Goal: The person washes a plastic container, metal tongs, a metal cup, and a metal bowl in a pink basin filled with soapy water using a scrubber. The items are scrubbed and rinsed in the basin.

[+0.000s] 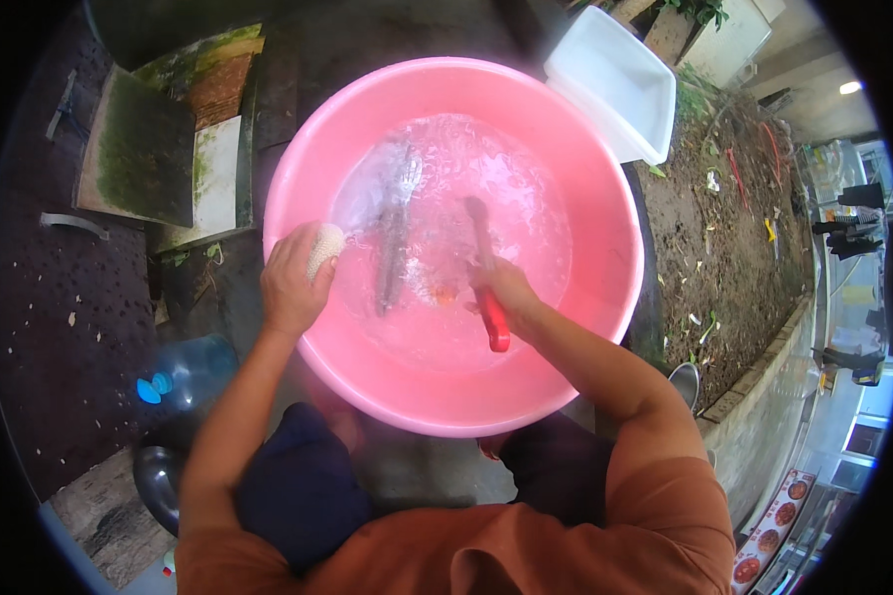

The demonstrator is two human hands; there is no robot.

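A large round pink plastic basin (603, 312) stands between my knees with rippling water in it. At its left rim, my left hand (292, 279) is closed around a beige textured scrubbing pad (325, 251). My right hand (504, 286) grips a red-handled tool (497, 331) over the middle of the basin. The tool's far end points away from me, and blur leaves its kind unclear. Between my hands a long dark object (392, 245) lies in the water. A pale greyish patch shows beside it, and ripples hide the outlines of both.
White plastic tubs (610, 82) rest against the basin's far right side. Left of my left arm lies a clear blue bottle (197, 372) with a blue cap. Mossy boards (141, 156) stand at the far left. A soil bed (729, 245) runs along the right behind a low wall.
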